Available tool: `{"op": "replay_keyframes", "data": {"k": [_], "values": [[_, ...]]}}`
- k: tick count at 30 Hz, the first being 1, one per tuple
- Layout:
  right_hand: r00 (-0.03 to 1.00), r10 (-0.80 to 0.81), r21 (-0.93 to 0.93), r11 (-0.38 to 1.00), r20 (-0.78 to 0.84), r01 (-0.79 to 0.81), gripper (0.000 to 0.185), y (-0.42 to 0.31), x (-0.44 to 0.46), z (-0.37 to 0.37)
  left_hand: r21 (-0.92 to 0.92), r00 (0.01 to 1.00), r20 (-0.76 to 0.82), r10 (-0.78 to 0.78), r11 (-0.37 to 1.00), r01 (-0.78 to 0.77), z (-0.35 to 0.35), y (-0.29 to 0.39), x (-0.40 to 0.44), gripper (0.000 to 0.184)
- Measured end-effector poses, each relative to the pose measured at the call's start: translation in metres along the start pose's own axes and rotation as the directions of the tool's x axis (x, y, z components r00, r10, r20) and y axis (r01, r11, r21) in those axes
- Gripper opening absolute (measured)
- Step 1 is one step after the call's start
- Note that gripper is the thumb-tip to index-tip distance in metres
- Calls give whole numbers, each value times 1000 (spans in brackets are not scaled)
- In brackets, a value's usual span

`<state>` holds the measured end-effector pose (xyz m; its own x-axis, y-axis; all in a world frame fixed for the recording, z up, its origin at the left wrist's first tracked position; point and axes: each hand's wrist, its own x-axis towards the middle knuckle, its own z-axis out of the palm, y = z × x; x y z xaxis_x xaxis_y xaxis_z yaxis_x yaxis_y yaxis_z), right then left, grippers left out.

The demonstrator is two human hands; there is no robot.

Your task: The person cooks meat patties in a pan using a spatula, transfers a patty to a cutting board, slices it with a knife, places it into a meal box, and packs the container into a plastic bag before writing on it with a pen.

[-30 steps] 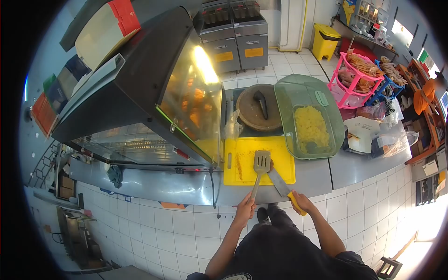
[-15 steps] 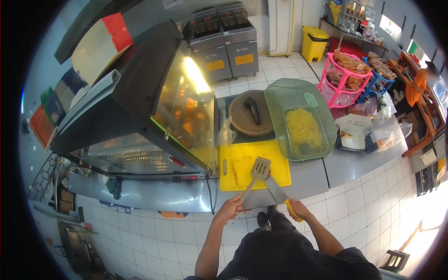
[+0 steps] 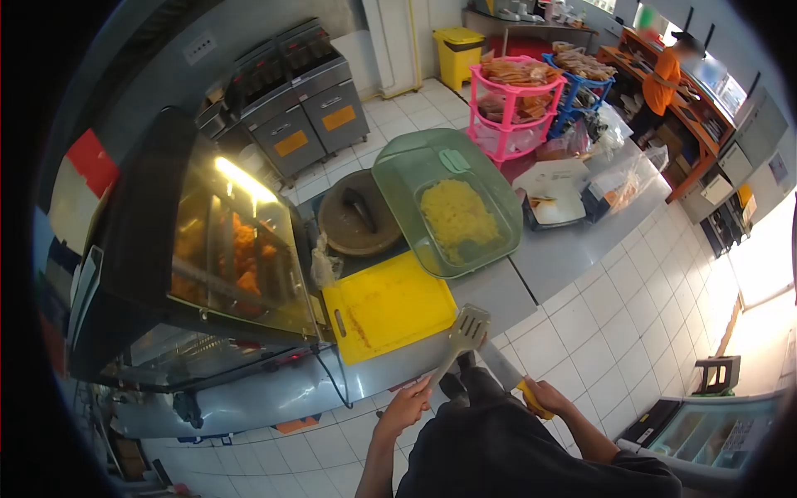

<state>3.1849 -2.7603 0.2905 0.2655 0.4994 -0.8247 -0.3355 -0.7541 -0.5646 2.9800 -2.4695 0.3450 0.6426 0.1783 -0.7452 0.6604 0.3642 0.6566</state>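
Note:
My left hand (image 3: 404,409) is closed round the handle of a slotted metal spatula (image 3: 470,329). The yellow handle of a wide-bladed knife (image 3: 500,366) is in my right hand (image 3: 547,397). Blade and spatula head are close together, off the counter's front edge; whether anything lies between them cannot be made out. A stained yellow cutting board (image 3: 390,309) lies on the counter to their left. Behind it are a green plastic container (image 3: 390,170) with yellow food (image 3: 462,217) and a round brown board (image 3: 349,235) bearing a black object (image 3: 359,207).
A lit glass display cabinet (image 3: 241,274) stands at the left. Open box (image 3: 556,203), pink rack (image 3: 510,124) and blue rack (image 3: 581,100) are at the right of the counter (image 3: 531,278). Fryers (image 3: 311,120) stand behind. A person in orange (image 3: 662,83) is far right.
The view has swung to the right. Spatula and knife, earlier over the cutting board, are now past its right edge and off the counter, still held in my hands.

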Motion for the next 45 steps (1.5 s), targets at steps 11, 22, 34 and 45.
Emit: {"op": "replay_keyframes", "data": {"k": [11, 22, 34, 45], "values": [[947, -169, 261, 934, -273, 242, 67, -12, -4, -83, 199, 979, 182, 97, 971, -133, 68, 137, 103, 49], [923, -231, 429, 832, -309, 352, 66, -77, 51, -241, 263, 972, 177, 151, 945, -195, 172, 290, 243, 51], [980, -197, 647, 749, 12, 143, 58, -76, 7, -318, 194, 998, 21, 66, 978, -69, 230, 325, 316, 47], [955, -258, 434, 884, 145, 173, 54, -28, -102, -325, 126, 984, 34, 176, 976, -179, 228, 319, 282, 47]]}}
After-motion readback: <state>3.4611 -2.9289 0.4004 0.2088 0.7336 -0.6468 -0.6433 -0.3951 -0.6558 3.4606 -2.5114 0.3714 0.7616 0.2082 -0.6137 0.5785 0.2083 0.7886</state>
